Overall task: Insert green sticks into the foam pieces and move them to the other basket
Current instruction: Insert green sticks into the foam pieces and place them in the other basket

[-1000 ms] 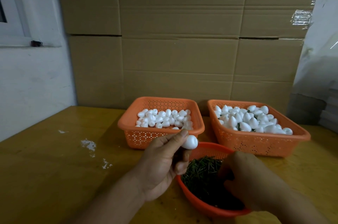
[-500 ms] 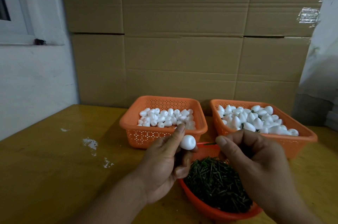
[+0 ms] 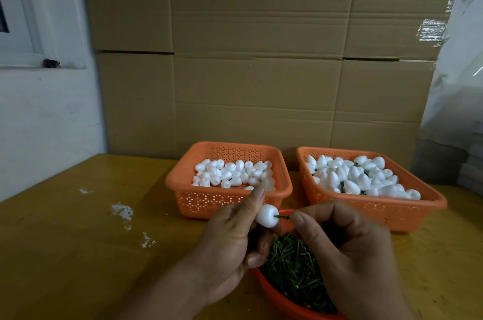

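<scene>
Centrally, a white foam piece (image 3: 267,215) is being held up above the near edge of the counter (image 3: 78,241), in front of the two rectangular baskets. The left hand (image 3: 230,246) is pinching it, its grip clamped on the foam with the thumb tip pressing on the piece's upper left side. A green stick (image 3: 283,217) is poking into the foam's right side, lying roughly level. The right hand (image 3: 347,254) is pinching the stick's outer end, its grip closed on it, with the other fingers curling inward.

Just below the hands, a round orange bowl (image 3: 285,301) is sitting on the counter, holding a heap of loose green sticks (image 3: 290,264).

Farther back, the left orange basket (image 3: 203,199) is holding plain white foam pieces (image 3: 232,173) spread over its floor. Beside it and apart from it, the right orange basket (image 3: 376,208) is holding a fuller pile of foam pieces (image 3: 360,178), with bits of green showing between some of them.

Behind both baskets, stacked cardboard boxes (image 3: 261,71) are rising against the wall. White paint spots (image 3: 122,211) are marking the counter at the left.
</scene>
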